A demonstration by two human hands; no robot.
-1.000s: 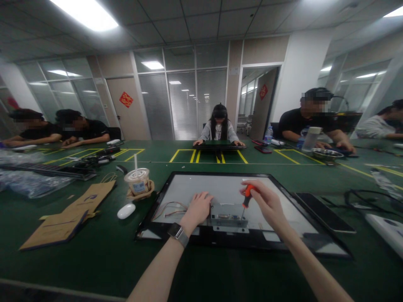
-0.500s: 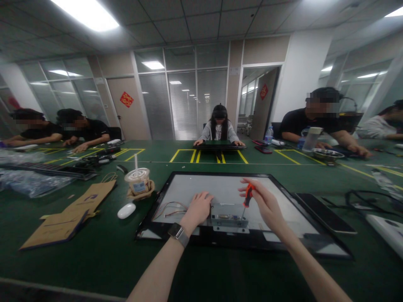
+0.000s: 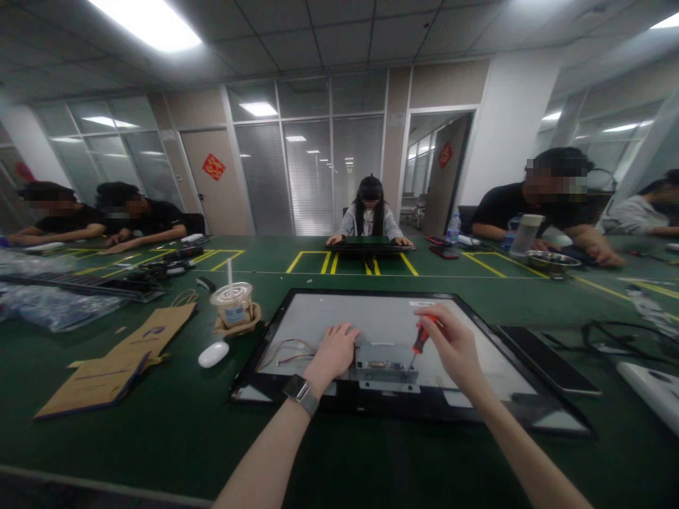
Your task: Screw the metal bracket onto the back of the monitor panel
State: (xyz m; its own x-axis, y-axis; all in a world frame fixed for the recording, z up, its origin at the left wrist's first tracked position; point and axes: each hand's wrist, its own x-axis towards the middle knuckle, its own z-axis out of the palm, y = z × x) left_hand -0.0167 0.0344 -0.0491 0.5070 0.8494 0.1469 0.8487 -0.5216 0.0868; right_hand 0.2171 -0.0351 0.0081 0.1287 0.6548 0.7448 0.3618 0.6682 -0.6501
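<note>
A display panel (image 3: 382,311) with a black frame lies flat in front of me, its pale back up. At its near edge sits a metal bracket (image 3: 387,375) with connector ports. My right hand (image 3: 453,343) pinches the handle of a red and black screwdriver (image 3: 421,339). The screwdriver is tilted, and its tip meets the right end of the bracket. My left hand (image 3: 338,348) lies on the panel at the bracket's left end, fingers stretched out and holding nothing. Thin wires (image 3: 289,350) lie on the panel to its left.
Left of the panel are a drink cup (image 3: 233,307) in a carrier, a white mouse (image 3: 213,355) and a brown paper bag (image 3: 122,360). At right lie a black phone-like slab (image 3: 549,358), cables and a white device (image 3: 652,392). Several people sit around the green table (image 3: 175,452).
The fingers of my right hand, spread before, have closed round the screwdriver handle, which leans slightly more to the right. My left hand has stayed in place.
</note>
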